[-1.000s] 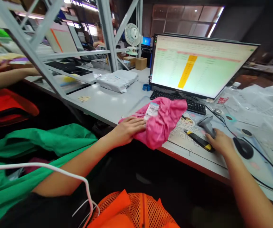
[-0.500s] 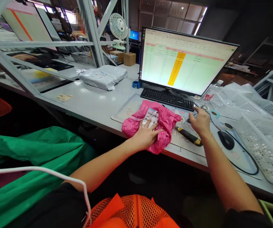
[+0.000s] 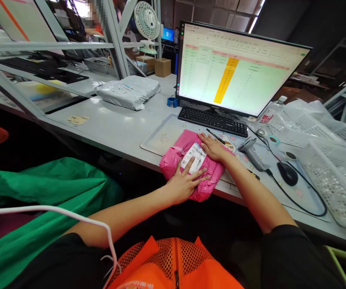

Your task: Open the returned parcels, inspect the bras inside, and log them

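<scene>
moved: right hand, half a second ago out by the keyboard's right end, now brought in onto the parcel; the scanner, then largely hidden behind that hand, now shows on the mat.

item: pink parcel, soft plastic wrapping, glossy, creased throughout, bunched into folds at the left end and along the near side; upper face flatter. bears one white label, set aslant, printed with a barcode and small text too fine to read, light blue at its top edge.

location: front edge of the desk, over the near part of the desk mat, near side jutting past the edge.

left hand: fingers spread, laid over the parcel's near part and the label's lower portion.

right hand: laid flat on the parcel's far right portion, fingers extended, fingertips beside the label's upper corner.

adjacent: black pen, just beyond the right hand; black keyboard, behind; grey scanner, corded, lying to the right; black mouse, farther right.
</scene>
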### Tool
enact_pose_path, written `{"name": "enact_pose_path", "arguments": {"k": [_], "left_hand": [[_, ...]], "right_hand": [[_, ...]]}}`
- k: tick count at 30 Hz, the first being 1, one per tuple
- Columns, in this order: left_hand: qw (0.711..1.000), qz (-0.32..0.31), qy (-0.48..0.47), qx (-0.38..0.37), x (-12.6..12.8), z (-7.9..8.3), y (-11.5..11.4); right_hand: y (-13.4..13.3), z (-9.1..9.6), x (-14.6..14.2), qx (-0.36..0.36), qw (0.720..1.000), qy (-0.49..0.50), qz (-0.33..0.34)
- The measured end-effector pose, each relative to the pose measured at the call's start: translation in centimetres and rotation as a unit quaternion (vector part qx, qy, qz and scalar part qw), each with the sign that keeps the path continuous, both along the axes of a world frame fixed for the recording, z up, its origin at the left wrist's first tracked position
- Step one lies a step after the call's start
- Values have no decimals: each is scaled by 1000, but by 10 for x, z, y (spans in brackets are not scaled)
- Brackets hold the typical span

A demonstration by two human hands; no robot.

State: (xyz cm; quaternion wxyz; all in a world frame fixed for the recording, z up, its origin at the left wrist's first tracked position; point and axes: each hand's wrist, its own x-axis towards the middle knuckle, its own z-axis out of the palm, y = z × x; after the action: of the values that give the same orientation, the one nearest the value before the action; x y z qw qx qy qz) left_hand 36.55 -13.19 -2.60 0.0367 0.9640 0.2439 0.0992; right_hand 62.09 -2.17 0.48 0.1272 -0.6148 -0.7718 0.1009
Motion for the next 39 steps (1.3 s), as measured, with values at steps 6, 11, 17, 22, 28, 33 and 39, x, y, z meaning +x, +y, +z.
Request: {"name": "enact_pose_path", "arguments": {"k": [6, 11, 17, 22, 28, 33, 39], "left_hand": [[998, 22, -59, -27, 1, 40, 4], [991, 68, -114, 11, 32, 43, 12], [982, 76, -144, 92, 54, -10, 6], [974, 60, -174, 130, 46, -20, 7], [975, 57, -173, 123, 45, -17, 8], [980, 58, -171, 87, 47, -14, 5], [986, 54, -153, -26, 23, 20, 9]], "right_hand": [[-32, 35, 42, 133, 987, 36, -89], [-79, 48, 124, 60, 909, -61, -408], [-94, 20, 128, -32, 893, -85, -440], [-91, 55, 117, -52, 902, -52, -425], [-143, 138, 85, -119, 971, 87, -186], [-159, 159, 37, -113, 992, 56, -18], [-130, 127, 66, -50, 990, -18, -132]]}}
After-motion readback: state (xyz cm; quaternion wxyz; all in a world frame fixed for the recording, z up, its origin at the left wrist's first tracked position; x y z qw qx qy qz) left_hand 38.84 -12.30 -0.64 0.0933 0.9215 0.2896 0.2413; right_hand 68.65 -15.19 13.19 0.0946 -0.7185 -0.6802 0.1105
